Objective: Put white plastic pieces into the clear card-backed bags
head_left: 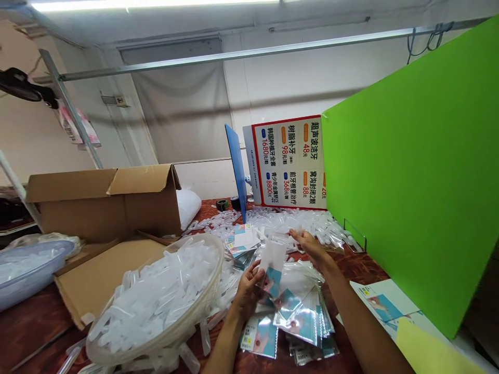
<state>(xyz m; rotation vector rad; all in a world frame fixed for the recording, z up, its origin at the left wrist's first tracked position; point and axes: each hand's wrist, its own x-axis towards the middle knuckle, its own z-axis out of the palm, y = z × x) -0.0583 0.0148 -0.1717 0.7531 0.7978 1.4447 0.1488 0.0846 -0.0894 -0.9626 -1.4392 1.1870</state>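
Observation:
My left hand (249,288) is closed on a clear packet with a blue and pink printed card (272,280), held upright over the table. To its right and farther back, my right hand (306,243) reaches over a heap of small clear plastic pieces (319,223); its fingertips are close together, and what they hold, if anything, is too small to tell. Below the hands lies a pile of clear packets with printed cards (302,317). Behind my left hand is a stack of cards (242,240).
A basket (218,275) of translucent plastic pieces stands left, with a blue-rimmed basin (39,270) and a cardboard box (105,213) beyond. A green board (405,171) rises at right, beside a price sign (290,166) and blue panel (236,171). Printed sheets (385,306) lie front right.

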